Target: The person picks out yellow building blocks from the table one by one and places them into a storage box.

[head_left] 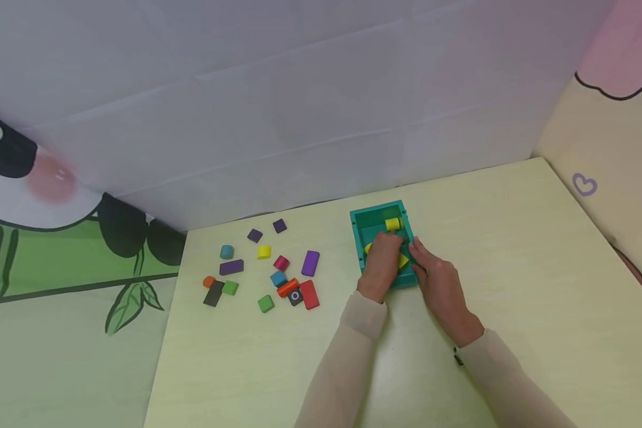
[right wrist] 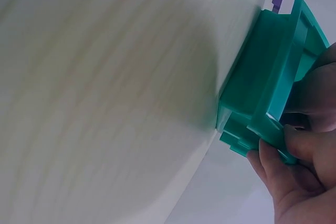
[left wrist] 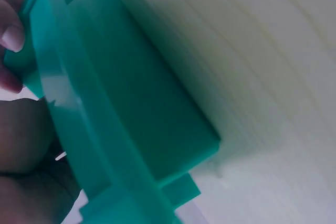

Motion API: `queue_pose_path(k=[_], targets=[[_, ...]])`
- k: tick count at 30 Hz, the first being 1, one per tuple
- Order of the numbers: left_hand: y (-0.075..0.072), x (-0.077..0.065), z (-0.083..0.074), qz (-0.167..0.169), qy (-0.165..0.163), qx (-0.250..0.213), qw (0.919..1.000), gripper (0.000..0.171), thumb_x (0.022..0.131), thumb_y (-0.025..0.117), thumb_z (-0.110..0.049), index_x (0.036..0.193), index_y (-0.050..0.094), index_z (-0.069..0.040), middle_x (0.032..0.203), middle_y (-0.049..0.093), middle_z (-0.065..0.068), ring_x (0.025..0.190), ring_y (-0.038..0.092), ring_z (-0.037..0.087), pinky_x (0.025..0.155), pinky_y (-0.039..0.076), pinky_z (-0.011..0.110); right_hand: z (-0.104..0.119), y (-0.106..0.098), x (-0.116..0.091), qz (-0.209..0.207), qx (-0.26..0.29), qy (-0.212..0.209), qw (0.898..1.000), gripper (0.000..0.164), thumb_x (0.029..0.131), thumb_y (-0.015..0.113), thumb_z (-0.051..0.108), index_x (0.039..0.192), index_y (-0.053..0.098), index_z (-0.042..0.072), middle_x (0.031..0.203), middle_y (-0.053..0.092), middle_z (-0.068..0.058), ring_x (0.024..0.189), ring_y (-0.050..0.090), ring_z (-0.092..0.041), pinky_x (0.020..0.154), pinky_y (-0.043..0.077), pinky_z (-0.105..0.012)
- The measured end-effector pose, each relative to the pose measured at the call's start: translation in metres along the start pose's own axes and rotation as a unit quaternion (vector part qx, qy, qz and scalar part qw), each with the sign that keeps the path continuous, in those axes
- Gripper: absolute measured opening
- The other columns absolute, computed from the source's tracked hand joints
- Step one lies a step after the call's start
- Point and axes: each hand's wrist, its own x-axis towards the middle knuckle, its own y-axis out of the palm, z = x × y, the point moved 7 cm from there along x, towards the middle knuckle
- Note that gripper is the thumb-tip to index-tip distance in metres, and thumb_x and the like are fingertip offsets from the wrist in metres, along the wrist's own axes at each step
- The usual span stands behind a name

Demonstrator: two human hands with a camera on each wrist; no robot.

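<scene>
A teal plastic bin stands on the table, with a yellow cylinder block near its far end. My left hand reaches down into the bin, its fingers bent and mostly hidden; whether they hold a block I cannot tell. Beside that hand, yellow pieces show on the bin floor. My right hand grips the bin's right rim, thumb on the inside and fingers outside. In the right wrist view, the right thumb and fingers pinch the rim close to a corner.
Left of the bin, loose blocks lie scattered: a purple block, a red block, a black block with a white ring, a green block and several others. A pale wall covering rises behind the table's back edge.
</scene>
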Motion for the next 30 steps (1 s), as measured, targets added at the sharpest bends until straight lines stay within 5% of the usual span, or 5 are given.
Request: queue_pose_path(k=[15, 20, 25, 30], targets=[[-0.043, -0.025, 0.015, -0.078, 0.021, -0.075, 0.9939, 0.036, 0.101, 0.060, 0.011, 0.123, 0.079, -0.009, 0.137, 0.072, 0.008, 0.132, 0.061, 0.026, 0.118, 0.045, 0.033, 0.002, 0.000, -0.001, -0.016, -0.007, -0.010, 1.000, 0.052, 0.088, 0.076, -0.014, 0.138, 0.062, -0.009, 0.146, 0.059, -0.023, 0.126, 0.062, -0.043, 0.095, 0.057, -0.055], [-0.058, -0.034, 0.035, -0.118, 0.004, -0.091, 0.9888, 0.037, 0.098, 0.061, 0.015, 0.122, 0.079, -0.007, 0.133, 0.073, 0.009, 0.131, 0.062, 0.027, 0.118, 0.045, 0.037, 0.002, -0.001, -0.001, -0.008, 0.001, 0.001, 1.000, 0.054, 0.088, 0.076, -0.014, 0.139, 0.060, -0.009, 0.147, 0.057, -0.023, 0.130, 0.058, -0.043, 0.098, 0.055, -0.056], [-0.072, -0.047, 0.066, -0.140, -0.049, -0.148, 0.9779, 0.034, 0.102, 0.059, 0.010, 0.127, 0.076, -0.007, 0.138, 0.070, 0.010, 0.136, 0.058, 0.028, 0.117, 0.047, 0.036, 0.001, 0.000, -0.001, 0.004, 0.003, 0.012, 1.000, 0.054, 0.090, 0.074, -0.014, 0.141, 0.058, -0.008, 0.149, 0.055, -0.022, 0.134, 0.056, -0.043, 0.101, 0.054, -0.056], [-0.084, -0.058, 0.096, -0.170, -0.090, -0.157, 0.9686, 0.029, 0.103, 0.063, 0.004, 0.128, 0.074, -0.005, 0.140, 0.069, 0.012, 0.135, 0.059, 0.030, 0.115, 0.049, 0.038, 0.001, 0.000, -0.001, 0.001, 0.003, 0.011, 1.000, 0.054, 0.089, 0.074, -0.014, 0.141, 0.058, -0.009, 0.149, 0.055, -0.023, 0.133, 0.056, -0.044, 0.100, 0.054, -0.056]])
